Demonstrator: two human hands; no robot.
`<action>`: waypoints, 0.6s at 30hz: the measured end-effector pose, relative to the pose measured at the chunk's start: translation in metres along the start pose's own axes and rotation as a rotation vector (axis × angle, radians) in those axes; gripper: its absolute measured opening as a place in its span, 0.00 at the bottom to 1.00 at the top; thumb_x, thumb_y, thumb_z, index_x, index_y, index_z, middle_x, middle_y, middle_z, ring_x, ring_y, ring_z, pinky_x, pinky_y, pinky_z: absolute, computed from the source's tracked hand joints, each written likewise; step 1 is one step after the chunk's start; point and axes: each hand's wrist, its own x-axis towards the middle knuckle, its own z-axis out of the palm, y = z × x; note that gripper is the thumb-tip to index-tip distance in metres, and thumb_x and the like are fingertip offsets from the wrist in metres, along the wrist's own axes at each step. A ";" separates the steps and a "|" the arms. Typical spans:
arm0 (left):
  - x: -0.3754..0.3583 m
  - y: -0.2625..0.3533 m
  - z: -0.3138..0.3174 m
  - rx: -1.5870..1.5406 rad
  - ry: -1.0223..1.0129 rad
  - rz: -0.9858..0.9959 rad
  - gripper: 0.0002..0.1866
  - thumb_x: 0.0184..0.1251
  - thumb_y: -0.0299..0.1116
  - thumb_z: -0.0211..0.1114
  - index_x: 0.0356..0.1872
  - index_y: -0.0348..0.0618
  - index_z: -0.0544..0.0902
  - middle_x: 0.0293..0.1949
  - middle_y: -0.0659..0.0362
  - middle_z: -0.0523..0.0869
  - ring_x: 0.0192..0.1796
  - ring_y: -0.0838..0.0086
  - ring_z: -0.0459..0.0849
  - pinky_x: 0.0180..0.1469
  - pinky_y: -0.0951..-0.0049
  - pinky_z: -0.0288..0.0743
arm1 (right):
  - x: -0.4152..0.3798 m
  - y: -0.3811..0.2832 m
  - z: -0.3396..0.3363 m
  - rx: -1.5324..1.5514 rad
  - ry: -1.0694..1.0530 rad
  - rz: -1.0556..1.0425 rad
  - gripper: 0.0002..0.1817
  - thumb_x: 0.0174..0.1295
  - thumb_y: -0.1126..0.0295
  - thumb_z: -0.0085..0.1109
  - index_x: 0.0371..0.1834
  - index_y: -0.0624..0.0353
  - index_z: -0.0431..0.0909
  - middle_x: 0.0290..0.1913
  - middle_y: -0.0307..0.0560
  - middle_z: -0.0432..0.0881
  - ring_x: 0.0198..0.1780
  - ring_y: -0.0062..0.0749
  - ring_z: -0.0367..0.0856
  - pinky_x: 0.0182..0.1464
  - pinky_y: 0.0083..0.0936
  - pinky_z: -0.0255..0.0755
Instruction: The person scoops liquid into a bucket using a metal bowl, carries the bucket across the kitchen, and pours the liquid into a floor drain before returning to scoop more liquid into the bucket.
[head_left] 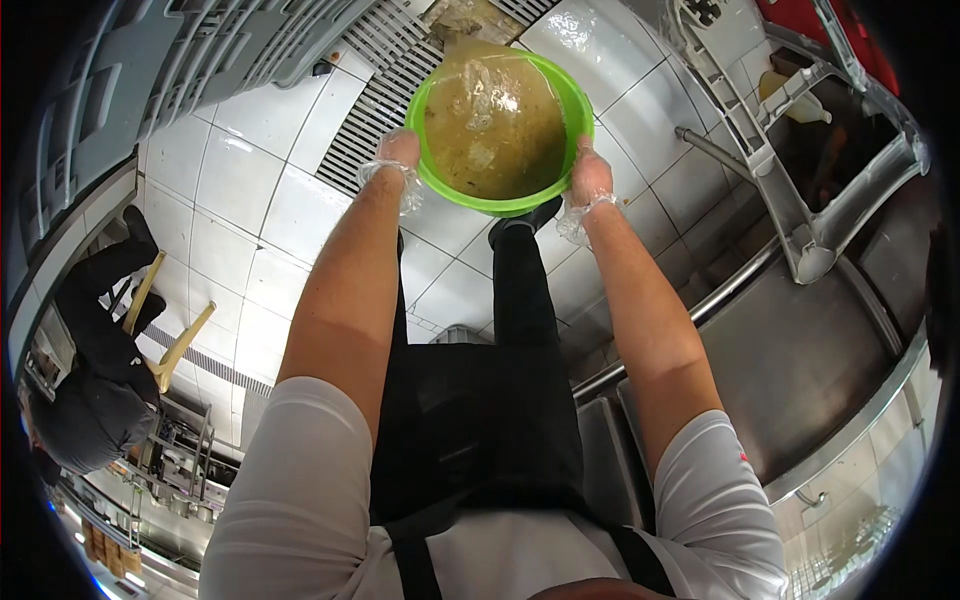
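A bright green bowl (pixel 580 105) of murky yellow-brown liquid (pixel 495 130) is held out in front of me, above the tiled floor. Liquid is spilling over its far edge toward the floor drain. My left hand (pixel 398 150), in a clear plastic glove, grips the bowl's left rim. The right rim is gripped by my right hand (pixel 590 172), also gloved, with the thumb on top of the rim. The fingers under the bowl are hidden.
A slotted drain grate (pixel 375 110) crosses the white tiled floor (pixel 290 215). Grey crates (pixel 200 45) stand at upper left. A seated person in dark clothes (pixel 95 400) is at left. To the right are a grey plastic frame (pixel 790 200) and a steel counter (pixel 790 370).
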 end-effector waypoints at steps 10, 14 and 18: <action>0.008 -0.005 -0.004 -0.021 -0.089 -0.003 0.11 0.57 0.28 0.54 0.32 0.37 0.85 0.36 0.46 0.85 0.40 0.55 0.85 0.42 0.59 0.78 | -0.018 -0.026 0.008 -0.129 0.057 -0.023 0.30 0.68 0.47 0.42 0.36 0.70 0.77 0.29 0.49 0.76 0.31 0.37 0.72 0.38 0.35 0.68; 0.010 -0.002 -0.006 -0.045 -0.081 -0.051 0.11 0.58 0.28 0.54 0.33 0.36 0.85 0.36 0.46 0.85 0.40 0.55 0.85 0.43 0.59 0.78 | -0.006 -0.021 0.004 -0.222 0.060 -0.048 0.30 0.68 0.47 0.43 0.37 0.69 0.77 0.29 0.51 0.77 0.31 0.39 0.74 0.36 0.36 0.69; 0.016 -0.005 -0.002 -0.098 -0.065 -0.067 0.11 0.58 0.28 0.54 0.33 0.36 0.85 0.36 0.45 0.85 0.41 0.55 0.85 0.44 0.59 0.78 | 0.002 -0.017 0.006 -0.174 0.035 -0.062 0.29 0.67 0.47 0.44 0.35 0.69 0.77 0.27 0.52 0.77 0.28 0.40 0.76 0.30 0.36 0.71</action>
